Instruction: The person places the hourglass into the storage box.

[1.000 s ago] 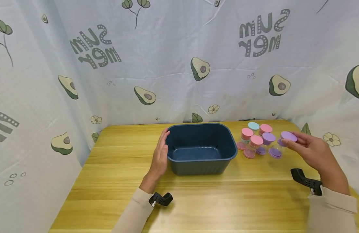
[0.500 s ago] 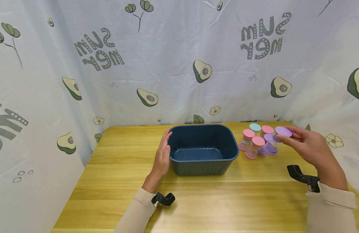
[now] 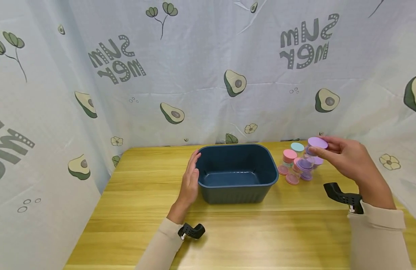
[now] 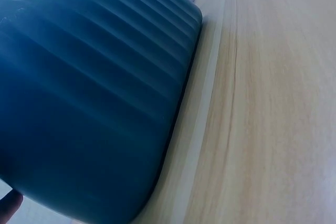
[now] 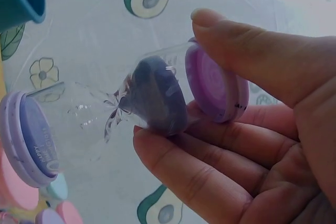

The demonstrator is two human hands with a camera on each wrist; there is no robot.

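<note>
At the frame's right, the right hand had its fingers clamped on a purple-capped hourglass, its lower end overlapping the other hourglasses; a low sweep could have toppled them. The left hand (fingers straight) lay against the dark-blue bin at centre.

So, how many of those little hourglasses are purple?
2: one purple hourglass held in the right hand, and a second purple hourglass standing on the table, partly hidden behind the held one. Another could be hidden there too.
</note>
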